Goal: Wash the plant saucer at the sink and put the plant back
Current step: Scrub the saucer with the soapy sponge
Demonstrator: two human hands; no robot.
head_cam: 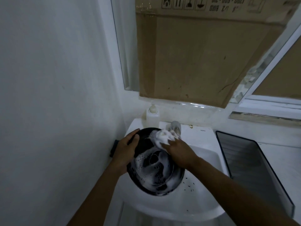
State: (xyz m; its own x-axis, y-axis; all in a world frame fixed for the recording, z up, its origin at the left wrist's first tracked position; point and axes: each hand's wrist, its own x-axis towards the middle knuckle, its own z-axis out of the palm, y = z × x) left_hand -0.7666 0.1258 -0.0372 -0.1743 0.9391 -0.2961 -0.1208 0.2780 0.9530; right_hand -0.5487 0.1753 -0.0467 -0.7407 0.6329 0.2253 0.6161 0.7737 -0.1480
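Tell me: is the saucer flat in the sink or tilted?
Tilted. The left hand holds the saucer by its rim over the sink, foamy inside toward the camera; the right hand presses a sponge on it.

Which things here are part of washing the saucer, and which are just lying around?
In use: saucer, gripped by the left hand; foamy sponge in the right hand; sink; faucet; soap dispenser.
Lying about: cardboard over the window; dark flat panel right of the sink.
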